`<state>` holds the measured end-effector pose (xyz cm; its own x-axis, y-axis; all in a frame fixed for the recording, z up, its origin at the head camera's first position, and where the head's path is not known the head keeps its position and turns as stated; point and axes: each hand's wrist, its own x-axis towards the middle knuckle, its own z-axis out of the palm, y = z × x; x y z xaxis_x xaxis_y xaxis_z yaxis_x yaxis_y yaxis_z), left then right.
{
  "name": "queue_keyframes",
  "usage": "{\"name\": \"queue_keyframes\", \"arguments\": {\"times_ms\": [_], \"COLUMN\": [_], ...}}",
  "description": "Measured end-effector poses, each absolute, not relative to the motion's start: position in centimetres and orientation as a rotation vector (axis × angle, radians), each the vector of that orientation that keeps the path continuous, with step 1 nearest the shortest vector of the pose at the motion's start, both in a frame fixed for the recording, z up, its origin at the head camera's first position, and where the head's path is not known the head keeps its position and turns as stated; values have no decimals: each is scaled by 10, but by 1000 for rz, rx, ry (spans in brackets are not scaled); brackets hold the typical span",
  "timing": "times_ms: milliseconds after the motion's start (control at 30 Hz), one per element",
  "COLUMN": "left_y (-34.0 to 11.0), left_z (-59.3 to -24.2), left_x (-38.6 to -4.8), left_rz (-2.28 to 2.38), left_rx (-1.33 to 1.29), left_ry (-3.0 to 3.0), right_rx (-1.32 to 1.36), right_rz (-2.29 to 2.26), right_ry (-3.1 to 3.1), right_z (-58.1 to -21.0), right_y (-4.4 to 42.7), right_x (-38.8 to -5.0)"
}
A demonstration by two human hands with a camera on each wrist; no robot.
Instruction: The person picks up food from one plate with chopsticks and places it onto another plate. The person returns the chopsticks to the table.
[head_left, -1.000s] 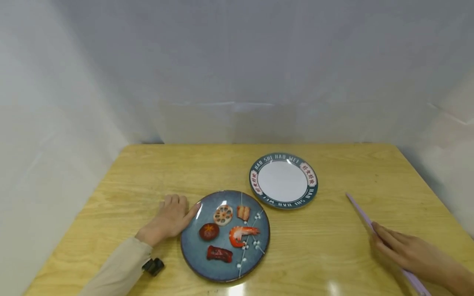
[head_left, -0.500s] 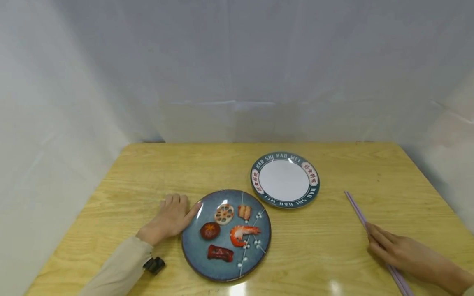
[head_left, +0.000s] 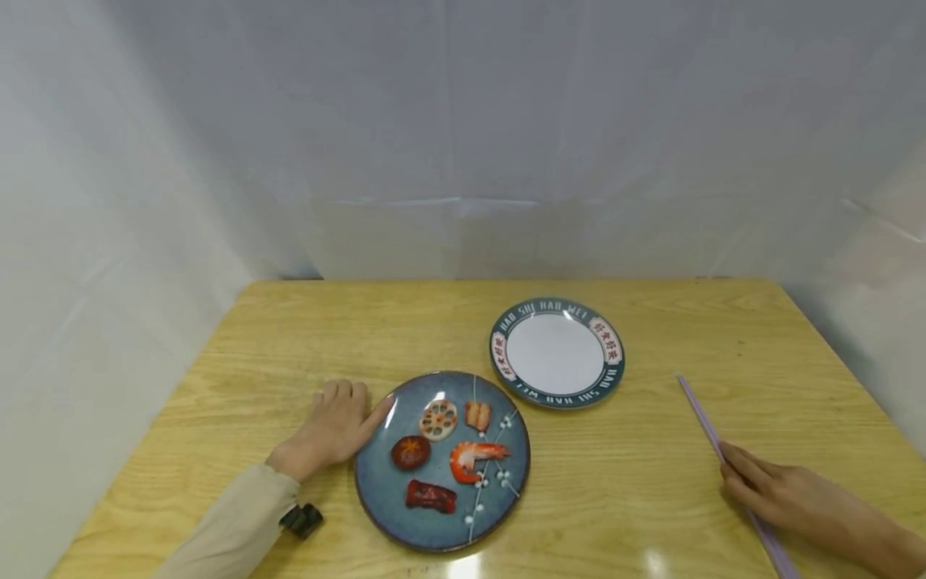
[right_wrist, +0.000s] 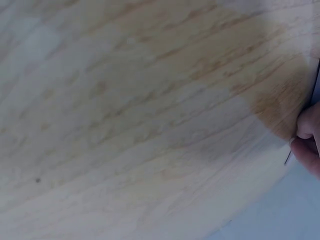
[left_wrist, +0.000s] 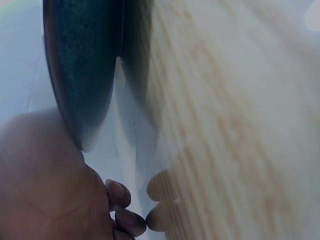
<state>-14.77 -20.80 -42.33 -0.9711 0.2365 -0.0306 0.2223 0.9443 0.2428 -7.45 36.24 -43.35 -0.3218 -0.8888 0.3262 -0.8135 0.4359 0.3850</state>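
Observation:
My left hand point(head_left: 329, 426) rests beside the blue-grey plate point(head_left: 391, 515), its thumb on the rim and its other fingers on the table. The left wrist view has the plate's dark underside point(left_wrist: 82, 65) just above the hand. On that plate lie a lotus root slice point(head_left: 438, 420), a piece of pork belly point(head_left: 477, 416), a mushroom cap point(head_left: 410, 453), a shrimp point(head_left: 473, 460) and a dark red piece of meat point(head_left: 430, 496). At right, my right hand point(head_left: 788, 498) holds purple chopsticks point(head_left: 698, 412) low over the table, tips pointing away from me.
A white plate with a dark green lettered rim point(head_left: 615, 378) stands behind and right of the blue-grey plate. The wooden table point(head_left: 637, 498) ends at grey-white sheeting point(head_left: 463, 145) at the back and sides. A black wrist device point(head_left: 301, 521) sits at the left cuff.
The right hand turns the chopsticks slightly, their rear ends swinging left, and they now lie close together. The left hand and both plates stay in place; the view shifts a little.

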Motion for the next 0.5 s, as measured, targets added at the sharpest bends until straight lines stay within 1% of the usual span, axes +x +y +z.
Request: {"name": "queue_keyframes", "arguments": {"times_ms": [133, 267, 400, 500], "left_y": [-206, -207, -210, -211], "left_z": [-422, -420, -413, -401], "left_x": [-149, -150, -151, -155], "left_rz": [389, 382, 333, 343], "left_rx": [367, 383, 414, 449], "left_ry": [3032, 3013, 3024, 3082], "right_rx": [1414, 1377, 1279, 1143], "right_rz": [-198, -239, -232, -81], "right_ry": [-2241, -2262, -2280, -2256], "right_z": [-433, -429, -413, -396], "right_y": [363, 359, 350, 334], "right_x": [-70, -73, -87, -104]}}
